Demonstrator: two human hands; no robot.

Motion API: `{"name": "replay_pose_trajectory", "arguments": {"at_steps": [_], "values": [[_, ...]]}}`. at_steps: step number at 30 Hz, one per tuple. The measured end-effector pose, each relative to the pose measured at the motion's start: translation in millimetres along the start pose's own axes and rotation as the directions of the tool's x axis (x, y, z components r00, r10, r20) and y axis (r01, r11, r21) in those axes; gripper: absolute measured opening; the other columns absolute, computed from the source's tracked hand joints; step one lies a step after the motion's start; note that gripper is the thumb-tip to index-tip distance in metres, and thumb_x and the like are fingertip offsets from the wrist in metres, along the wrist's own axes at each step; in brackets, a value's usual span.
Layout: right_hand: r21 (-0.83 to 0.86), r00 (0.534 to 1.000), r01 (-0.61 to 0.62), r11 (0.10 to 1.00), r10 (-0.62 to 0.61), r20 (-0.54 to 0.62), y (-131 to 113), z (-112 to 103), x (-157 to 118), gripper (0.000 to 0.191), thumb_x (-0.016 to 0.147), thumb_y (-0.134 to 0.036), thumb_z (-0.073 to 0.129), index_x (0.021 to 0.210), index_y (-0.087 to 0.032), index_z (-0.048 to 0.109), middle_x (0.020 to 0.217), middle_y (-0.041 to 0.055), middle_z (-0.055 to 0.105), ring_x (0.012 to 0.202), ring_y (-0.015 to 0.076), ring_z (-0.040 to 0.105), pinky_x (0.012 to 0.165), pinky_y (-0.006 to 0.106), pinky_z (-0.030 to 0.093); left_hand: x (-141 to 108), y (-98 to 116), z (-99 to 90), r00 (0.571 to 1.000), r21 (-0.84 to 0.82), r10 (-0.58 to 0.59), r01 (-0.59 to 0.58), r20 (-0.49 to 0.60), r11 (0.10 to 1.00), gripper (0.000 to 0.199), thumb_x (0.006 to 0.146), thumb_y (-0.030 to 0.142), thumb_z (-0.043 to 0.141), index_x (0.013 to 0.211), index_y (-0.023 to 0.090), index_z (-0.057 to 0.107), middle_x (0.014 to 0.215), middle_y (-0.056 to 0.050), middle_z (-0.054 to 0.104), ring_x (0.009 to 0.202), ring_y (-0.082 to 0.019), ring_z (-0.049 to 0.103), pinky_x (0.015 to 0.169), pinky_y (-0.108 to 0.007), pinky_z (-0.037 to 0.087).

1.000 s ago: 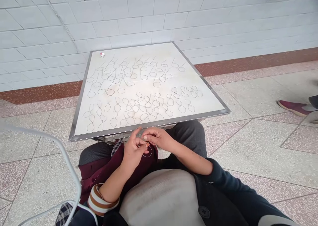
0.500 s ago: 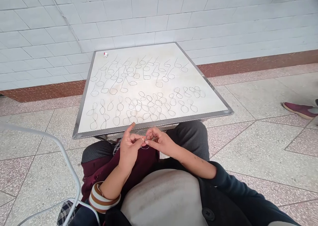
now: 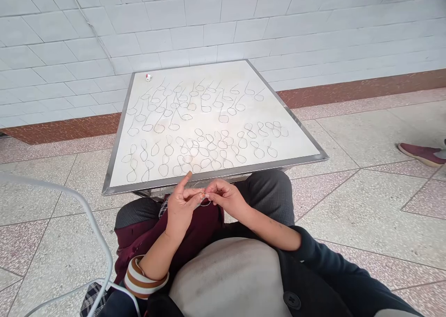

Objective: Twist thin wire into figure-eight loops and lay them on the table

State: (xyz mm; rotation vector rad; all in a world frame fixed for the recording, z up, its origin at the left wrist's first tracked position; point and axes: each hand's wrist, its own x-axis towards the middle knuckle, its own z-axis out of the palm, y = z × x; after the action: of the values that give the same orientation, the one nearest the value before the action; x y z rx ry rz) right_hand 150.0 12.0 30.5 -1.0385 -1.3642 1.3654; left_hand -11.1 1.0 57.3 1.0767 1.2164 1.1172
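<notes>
Just past the near edge of the white table, over the lap, both hands meet around a thin wire loop. My left hand pinches the wire between thumb and fingers, with its index finger pointing up toward the table edge. My right hand grips the same wire with thumb and fingertips, touching the left fingertips. Part of the wire is hidden by the fingers. On the table's near half lie several figure-eight wire pieces; several single loops with straight tails lie on the far half.
A small white and red object sits at the table's far left corner. Behind the table stands a white tiled wall. At the left is a pale metal tube frame. A person's dark red shoe shows on the floor at the right.
The fingertips of my right hand have shifted slightly and closed more tightly at the wire. My left hand stays nearly where it was.
</notes>
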Motion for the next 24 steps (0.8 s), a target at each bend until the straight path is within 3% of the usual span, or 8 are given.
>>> {"name": "replay_pose_trajectory", "arguments": {"at_steps": [15, 24], "values": [[-0.082, 0.998, 0.052, 0.995, -0.054, -0.02, -1.7, -2.1, 2.9, 0.024, 0.082, -0.043, 0.066, 0.074, -0.02, 0.062, 0.072, 0.0004, 0.059, 0.056, 0.0106, 0.05, 0.05, 0.024, 0.043, 0.3, 1.6, 2.0, 1.0, -0.035, 0.011, -0.01, 0.01, 0.999, 0.064, 0.072, 0.027, 0.077, 0.131, 0.021, 0.054, 0.084, -0.001, 0.073, 0.075, -0.015, 0.068, 0.077, -0.03, 0.054], [-0.144, 0.994, 0.109, 0.983, -0.105, 0.034, 4.2, -5.1, 3.2, 0.019, 0.083, -0.039, 0.066, 0.079, -0.021, 0.066, 0.076, 0.0019, 0.062, 0.071, 0.0144, 0.057, 0.062, 0.026, 0.047, 1.7, 0.3, 0.0, 1.0, 0.003, 0.022, -0.022, 0.016, 1.0, 0.059, 0.076, 0.029, 0.072, 0.132, 0.021, 0.054, 0.075, 0.001, 0.069, 0.067, -0.013, 0.063, 0.073, -0.028, 0.052]]}}
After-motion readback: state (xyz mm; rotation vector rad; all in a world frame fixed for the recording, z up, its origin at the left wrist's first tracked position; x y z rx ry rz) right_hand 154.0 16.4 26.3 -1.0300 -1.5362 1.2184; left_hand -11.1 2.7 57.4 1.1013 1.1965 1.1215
